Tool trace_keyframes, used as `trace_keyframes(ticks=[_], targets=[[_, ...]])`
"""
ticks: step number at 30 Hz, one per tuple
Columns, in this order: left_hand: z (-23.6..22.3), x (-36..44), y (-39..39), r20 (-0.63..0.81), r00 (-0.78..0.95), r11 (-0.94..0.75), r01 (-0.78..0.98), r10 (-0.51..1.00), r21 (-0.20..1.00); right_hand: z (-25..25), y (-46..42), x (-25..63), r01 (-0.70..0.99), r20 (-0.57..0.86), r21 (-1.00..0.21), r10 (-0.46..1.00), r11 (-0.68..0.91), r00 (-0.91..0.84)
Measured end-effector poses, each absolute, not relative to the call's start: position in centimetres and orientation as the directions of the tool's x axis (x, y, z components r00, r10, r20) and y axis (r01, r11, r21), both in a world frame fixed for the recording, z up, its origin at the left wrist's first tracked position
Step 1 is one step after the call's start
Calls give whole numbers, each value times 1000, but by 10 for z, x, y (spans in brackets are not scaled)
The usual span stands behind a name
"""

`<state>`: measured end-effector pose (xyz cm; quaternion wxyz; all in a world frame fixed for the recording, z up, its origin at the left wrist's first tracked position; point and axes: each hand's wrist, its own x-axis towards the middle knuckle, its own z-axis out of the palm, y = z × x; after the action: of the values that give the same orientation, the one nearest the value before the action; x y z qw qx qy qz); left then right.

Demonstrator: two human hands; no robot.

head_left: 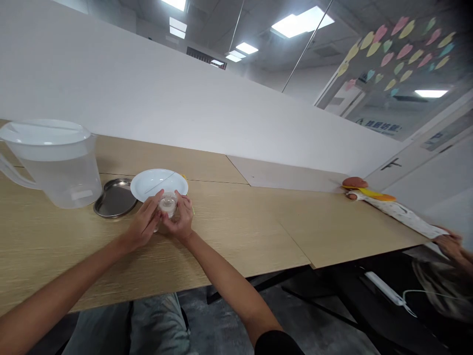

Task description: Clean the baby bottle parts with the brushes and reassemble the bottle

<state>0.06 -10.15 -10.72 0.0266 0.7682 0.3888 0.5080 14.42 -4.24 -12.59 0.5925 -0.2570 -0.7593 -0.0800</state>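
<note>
My left hand and my right hand are closed around a small clear round container. The fingers of both hands press on its sides, and whitish contents or a pale base show through it. Just behind my hands stands a shallow white bowl, with a thin clear rod lying across it. To the left is a shiny metal kidney-shaped tray. The lower part of the container is partly hidden by my fingers.
A large translucent lidded pitcher with liquid stands at the left. Something yellow peeks out behind the bowl. At the far right end of the table lie a white cloth and a yellow item, near another person's hand.
</note>
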Motion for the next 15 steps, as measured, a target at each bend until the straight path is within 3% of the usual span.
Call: trace_keyframes(ticks=[15], targets=[[-105, -1, -96, 761, 205, -703, 578, 616, 413, -124, -39, 142, 465, 948, -187, 283, 866, -146]])
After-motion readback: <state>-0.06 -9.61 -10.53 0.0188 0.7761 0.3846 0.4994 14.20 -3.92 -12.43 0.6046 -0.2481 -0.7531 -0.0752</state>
